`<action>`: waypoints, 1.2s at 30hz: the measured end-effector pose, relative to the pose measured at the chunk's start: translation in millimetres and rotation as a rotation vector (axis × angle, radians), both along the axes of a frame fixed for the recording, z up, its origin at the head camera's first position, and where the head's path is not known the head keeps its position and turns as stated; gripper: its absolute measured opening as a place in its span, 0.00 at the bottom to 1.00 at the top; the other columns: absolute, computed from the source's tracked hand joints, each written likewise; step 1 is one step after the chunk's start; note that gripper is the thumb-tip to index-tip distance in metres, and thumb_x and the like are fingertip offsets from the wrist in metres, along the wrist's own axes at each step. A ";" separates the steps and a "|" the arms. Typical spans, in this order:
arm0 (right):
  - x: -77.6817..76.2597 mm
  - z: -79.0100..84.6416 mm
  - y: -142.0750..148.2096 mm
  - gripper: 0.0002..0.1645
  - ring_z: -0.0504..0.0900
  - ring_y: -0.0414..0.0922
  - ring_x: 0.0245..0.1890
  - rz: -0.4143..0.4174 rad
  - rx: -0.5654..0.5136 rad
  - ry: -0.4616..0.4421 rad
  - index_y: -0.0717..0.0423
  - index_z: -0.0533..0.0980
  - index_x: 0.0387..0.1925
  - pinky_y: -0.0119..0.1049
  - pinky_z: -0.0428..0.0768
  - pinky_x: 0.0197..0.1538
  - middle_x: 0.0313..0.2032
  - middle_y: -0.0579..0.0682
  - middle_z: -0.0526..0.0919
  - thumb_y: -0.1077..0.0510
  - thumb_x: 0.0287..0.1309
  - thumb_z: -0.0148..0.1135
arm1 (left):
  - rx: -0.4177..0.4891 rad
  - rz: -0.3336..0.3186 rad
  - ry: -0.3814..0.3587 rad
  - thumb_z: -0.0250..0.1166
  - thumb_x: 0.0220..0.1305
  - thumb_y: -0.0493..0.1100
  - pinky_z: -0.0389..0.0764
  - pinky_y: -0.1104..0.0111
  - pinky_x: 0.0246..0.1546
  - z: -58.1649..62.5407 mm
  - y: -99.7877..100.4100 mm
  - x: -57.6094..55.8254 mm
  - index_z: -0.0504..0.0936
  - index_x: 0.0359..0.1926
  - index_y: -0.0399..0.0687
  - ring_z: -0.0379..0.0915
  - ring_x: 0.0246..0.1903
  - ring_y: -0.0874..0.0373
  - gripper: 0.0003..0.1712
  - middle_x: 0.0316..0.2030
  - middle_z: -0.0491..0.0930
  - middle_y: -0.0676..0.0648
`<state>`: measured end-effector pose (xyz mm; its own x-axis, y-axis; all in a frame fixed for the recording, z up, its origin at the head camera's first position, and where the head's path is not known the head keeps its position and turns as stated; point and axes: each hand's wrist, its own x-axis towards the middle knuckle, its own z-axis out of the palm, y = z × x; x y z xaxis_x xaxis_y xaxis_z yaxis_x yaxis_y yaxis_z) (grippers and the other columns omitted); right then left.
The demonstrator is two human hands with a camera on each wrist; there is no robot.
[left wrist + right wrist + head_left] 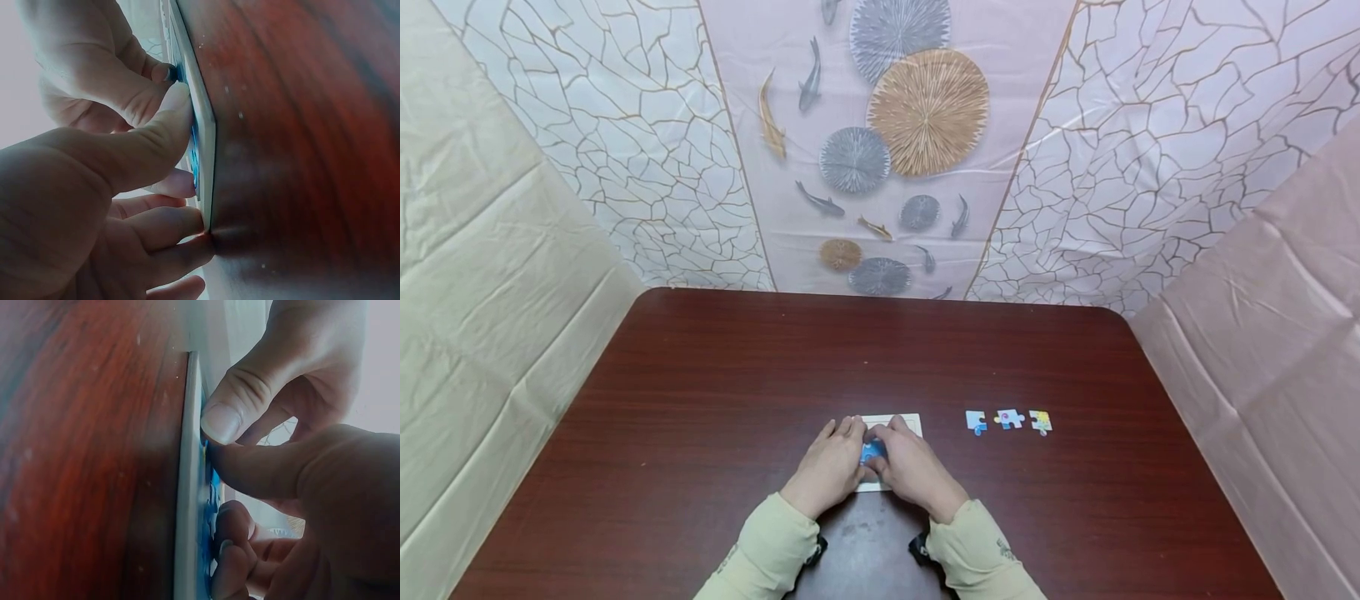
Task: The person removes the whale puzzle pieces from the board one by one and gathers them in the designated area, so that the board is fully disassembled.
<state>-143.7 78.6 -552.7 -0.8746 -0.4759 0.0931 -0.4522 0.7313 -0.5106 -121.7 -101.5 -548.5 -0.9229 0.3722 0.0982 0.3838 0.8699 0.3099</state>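
Note:
A small pale puzzle board [912,423] lies near the table's front, with blue puzzle pieces [872,451] in it. My left hand [829,468] rests along the board's left side, fingers straight; in the left wrist view its thumb presses close by the board's edge [205,125]. From the right, my right hand [919,468] bends thumb and fingers around a blue piece, their tips on it. The two thumbs meet near the front of the board in the right wrist view, beside its rim [187,481]. My hands hide much of the puzzle.
Three loose puzzle pieces lie in a row to the right: a light blue piece [975,419], a patterned piece [1009,418] and a yellow-and-blue piece [1040,421]. The dark red-brown table [715,375] is bordered by hanging cloth [1247,333] at the back and sides.

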 end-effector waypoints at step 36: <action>-3.4 -3.1 -0.2 0.16 0.73 0.35 0.33 -0.019 -0.001 -0.031 0.42 0.83 0.53 0.34 0.80 0.39 0.38 0.40 0.74 0.57 0.67 0.78 | 0.003 -0.013 0.070 0.86 0.62 0.51 0.80 0.44 0.78 -0.9 -0.5 -0.5 0.81 0.62 0.32 0.83 0.71 0.39 0.38 0.65 0.86 0.30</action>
<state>-147.1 78.4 -555.8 -0.8860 -0.4589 0.0663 -0.4222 0.7393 -0.5246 -122.2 -102.1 -549.4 -0.9089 0.3836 0.1637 0.4158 0.8640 0.2840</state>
